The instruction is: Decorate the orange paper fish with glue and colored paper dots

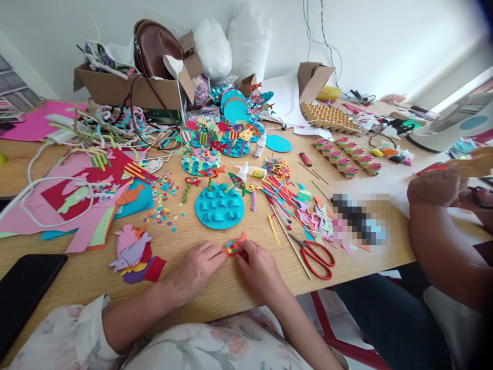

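Orange dotted fish, in the head view, lies near the table's front edge, long axis slanting up rightward to an orange tip; right hand pinches that end, left hand touches the other, grip unclear.

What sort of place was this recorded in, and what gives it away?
Most likely an indoor craft workroom, perhaps a classroom or a home corner: a wooden table holds red-handled scissors, a heap of paper scraps and a dotted paper fish.
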The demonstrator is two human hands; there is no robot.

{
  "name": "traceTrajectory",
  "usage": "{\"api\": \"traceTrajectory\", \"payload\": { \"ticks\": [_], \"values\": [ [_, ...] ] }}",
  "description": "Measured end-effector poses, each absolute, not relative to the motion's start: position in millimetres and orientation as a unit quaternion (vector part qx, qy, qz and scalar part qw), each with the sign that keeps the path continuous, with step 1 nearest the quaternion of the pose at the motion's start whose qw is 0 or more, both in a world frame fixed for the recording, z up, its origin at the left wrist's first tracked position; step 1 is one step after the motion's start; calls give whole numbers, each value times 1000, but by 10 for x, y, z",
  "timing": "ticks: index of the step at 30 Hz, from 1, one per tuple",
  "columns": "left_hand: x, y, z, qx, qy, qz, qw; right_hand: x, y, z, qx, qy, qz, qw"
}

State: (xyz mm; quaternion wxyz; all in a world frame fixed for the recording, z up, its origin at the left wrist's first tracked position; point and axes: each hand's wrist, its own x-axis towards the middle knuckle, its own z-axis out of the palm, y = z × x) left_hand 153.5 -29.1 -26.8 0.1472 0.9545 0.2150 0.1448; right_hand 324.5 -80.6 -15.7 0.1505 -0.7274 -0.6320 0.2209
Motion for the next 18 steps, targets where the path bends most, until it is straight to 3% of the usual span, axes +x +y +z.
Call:
{"api": "traceTrajectory", "payload": {
  "ticks": [10,18],
  "values": [
    [1536,-282,-211,957,213,135,142,3367,-866,-121,-641,-655,270,296],
    [1529,-281,-201,958,206,136,145,3334,-902,-173,-634,-680,246,272]
  ]
}}
